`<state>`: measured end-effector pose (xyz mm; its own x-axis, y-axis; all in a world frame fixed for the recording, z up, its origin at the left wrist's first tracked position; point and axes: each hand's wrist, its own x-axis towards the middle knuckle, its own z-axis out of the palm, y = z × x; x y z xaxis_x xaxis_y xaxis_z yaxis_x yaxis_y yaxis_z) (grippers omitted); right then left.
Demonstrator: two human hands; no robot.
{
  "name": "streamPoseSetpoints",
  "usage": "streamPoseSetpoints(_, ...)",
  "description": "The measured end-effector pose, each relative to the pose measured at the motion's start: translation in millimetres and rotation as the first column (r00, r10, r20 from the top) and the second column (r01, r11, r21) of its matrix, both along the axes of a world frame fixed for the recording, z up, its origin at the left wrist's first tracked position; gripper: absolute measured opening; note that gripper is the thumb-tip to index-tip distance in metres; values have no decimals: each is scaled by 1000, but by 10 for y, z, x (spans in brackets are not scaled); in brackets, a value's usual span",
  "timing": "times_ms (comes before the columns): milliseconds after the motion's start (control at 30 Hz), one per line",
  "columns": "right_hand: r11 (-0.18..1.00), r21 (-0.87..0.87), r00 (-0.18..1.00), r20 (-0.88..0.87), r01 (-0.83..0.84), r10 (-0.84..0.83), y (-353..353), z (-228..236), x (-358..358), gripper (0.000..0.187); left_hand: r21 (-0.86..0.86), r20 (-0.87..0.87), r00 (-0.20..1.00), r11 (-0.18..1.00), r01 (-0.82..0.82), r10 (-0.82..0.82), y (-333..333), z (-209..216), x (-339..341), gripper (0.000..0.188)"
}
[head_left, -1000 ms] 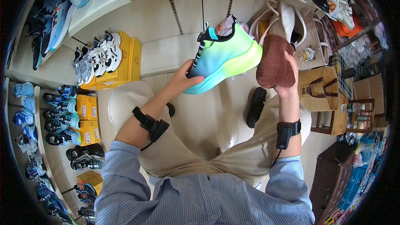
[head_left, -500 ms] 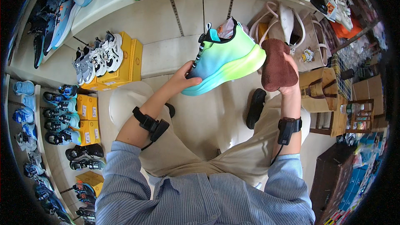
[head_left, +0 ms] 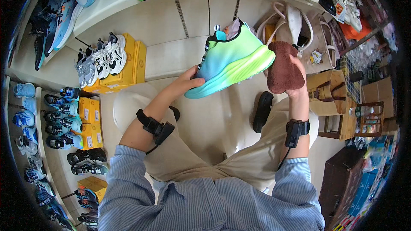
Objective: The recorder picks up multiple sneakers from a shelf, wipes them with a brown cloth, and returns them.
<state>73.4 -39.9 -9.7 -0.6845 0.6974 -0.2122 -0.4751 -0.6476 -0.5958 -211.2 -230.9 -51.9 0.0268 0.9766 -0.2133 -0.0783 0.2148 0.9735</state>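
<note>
A sneaker fading from blue to lime green is held up in front of me, its toe pointing left and its heel to the right. My left hand grips it at the toe end, thumb on the sole edge and the other fingers hidden behind. Crumpled pale stuffing shows in the shoe's opening. A brown fuzzy cloth pad is in my right hand, whose fingers wrap round its right side. The pad's left edge meets or overlaps the sneaker's heel.
White-and-black sneakers stand on yellow shoe boxes at the left. A shelf of shoes curves across the top. Pale handbags and a brown paper bag are at the right, near a wooden stool.
The sneaker has tilted slightly, showing more of its ribbed sole side. The brown pad has shifted a little left against the heel.
</note>
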Motion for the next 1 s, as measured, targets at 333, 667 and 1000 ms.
streamPoseSetpoints(333, 987, -136, 992, -102, -82, 68, -162, 96, -244, 29, -56, 245, 968, 997, 62, -46, -32, -174, 8, 91)
streamPoseSetpoints(667, 962, -116, 963, -143, -246, 229, -243, -171, -339, 33, -53, 325, 941, 992, 112, -88, -9, -136, 56, 90)
streamPoseSetpoints(1000, 940, -217, 964, -49, -265, 261, -416, -284, -532, 29, -105, 405, 912, 994, -21, 62, 104, -92, 167, 71)
